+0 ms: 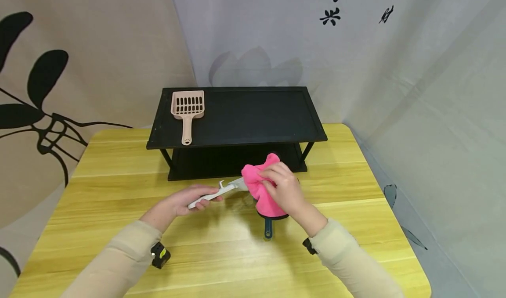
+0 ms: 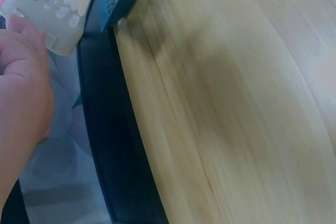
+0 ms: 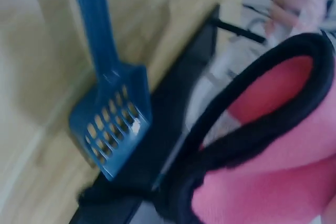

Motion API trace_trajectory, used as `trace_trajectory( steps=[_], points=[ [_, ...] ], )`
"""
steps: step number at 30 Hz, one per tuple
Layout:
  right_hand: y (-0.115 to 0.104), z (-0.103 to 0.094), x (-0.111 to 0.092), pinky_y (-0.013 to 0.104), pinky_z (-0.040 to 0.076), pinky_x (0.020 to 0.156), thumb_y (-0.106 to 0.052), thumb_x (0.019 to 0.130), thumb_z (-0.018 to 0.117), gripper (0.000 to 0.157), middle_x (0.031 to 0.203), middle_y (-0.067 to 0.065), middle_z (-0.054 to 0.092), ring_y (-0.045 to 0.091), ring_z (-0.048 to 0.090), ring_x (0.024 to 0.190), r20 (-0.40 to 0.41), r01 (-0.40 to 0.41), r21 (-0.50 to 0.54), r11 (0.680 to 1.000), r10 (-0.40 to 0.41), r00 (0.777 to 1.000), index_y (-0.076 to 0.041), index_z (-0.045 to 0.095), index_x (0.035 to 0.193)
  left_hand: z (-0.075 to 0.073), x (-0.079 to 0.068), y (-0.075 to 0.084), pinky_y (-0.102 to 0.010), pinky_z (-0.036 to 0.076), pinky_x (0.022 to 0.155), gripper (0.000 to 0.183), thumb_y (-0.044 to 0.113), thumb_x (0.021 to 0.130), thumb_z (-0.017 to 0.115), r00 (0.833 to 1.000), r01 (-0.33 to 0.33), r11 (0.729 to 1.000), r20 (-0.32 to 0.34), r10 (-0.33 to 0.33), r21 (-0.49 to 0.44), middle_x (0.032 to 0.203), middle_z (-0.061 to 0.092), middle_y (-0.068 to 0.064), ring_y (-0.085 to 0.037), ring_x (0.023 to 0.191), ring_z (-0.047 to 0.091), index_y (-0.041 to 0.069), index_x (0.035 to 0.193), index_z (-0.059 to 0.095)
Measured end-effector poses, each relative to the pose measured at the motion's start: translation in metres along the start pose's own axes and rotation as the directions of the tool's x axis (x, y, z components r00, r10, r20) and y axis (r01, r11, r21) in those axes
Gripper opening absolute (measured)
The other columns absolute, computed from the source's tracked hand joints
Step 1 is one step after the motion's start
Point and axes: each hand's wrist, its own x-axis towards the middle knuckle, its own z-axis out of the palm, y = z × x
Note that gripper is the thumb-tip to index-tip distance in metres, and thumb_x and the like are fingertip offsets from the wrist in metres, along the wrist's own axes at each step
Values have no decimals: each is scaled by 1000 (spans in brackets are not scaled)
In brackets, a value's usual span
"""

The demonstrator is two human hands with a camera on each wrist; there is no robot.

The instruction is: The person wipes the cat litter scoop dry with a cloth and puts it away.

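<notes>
My left hand grips the handle of a white slotted litter scoop, its head pointing right. In the left wrist view, the scoop's pale head shows its slots. A bright pink cloth with black edging is held by my right hand. The cloth covers the far end of the white scoop in the head view. Below the cloth, a blue litter scoop lies on the table; in the head view mostly its handle shows.
A black two-level rack stands at the back of the wooden table. On its top, toward the left, lies a beige litter scoop. Fabric drapes hang behind the table.
</notes>
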Motion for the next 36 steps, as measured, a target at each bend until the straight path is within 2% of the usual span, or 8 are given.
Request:
trace_trajectory(
  steps=[4,9,14,19,23,29,32,36],
  points=[
    [-3,9,-5,23,53,74,-2,70,79,16,84,3,69,16,59,84,33,118,-89,989,-115,993,-6,73,85,1,-1,0,-5,28,42,28,17,100,40,999,-13,1000,48,13,8,85,61,5,7,49,37,-5,118,45],
    [10,8,-10,25,53,73,1,69,79,18,84,4,68,17,58,84,1,104,-108,989,-104,995,-6,73,84,-2,-7,1,-5,27,40,19,15,100,39,995,-17,1000,97,18,-8,83,60,4,7,47,38,2,108,50],
    [31,0,-15,29,52,69,6,68,77,18,83,7,67,21,57,81,-51,11,-84,996,-15,999,-2,73,84,-7,-12,4,-6,27,40,17,18,100,43,994,-42,998,105,38,40,85,57,5,7,48,37,5,106,51],
    [46,-13,-16,36,55,72,4,72,75,16,86,13,67,26,60,84,-73,-209,-28,977,207,976,2,72,88,-11,-14,10,-9,32,45,31,15,96,49,996,-84,979,21,82,185,91,62,2,2,51,40,-2,121,44],
    [54,-23,-12,33,55,77,3,77,72,14,90,16,66,28,63,86,-56,-345,54,937,348,936,4,71,91,-13,-15,16,-15,35,49,48,15,92,58,994,-79,925,-43,103,372,94,67,0,-2,55,44,-5,132,41],
    [53,-30,2,40,54,81,-1,82,68,17,98,16,66,28,63,90,62,-435,54,899,432,900,2,70,98,-8,-14,19,-18,34,49,48,19,87,66,994,-41,834,-62,89,550,86,63,-2,-8,57,46,-1,129,52],
    [46,-26,11,40,54,82,-1,83,67,18,99,15,66,28,62,91,149,-420,59,906,408,901,1,70,101,-2,-13,19,-19,34,48,43,18,86,67,994,-45,770,-46,96,637,86,59,-4,-10,58,45,2,125,58],
    [36,-18,20,39,53,85,1,84,65,20,103,13,65,27,62,97,288,-325,70,943,293,912,-1,70,103,6,-10,22,-19,37,51,35,13,86,66,990,-112,682,20,142,723,88,59,-3,-10,60,45,2,119,62]
  ],
)
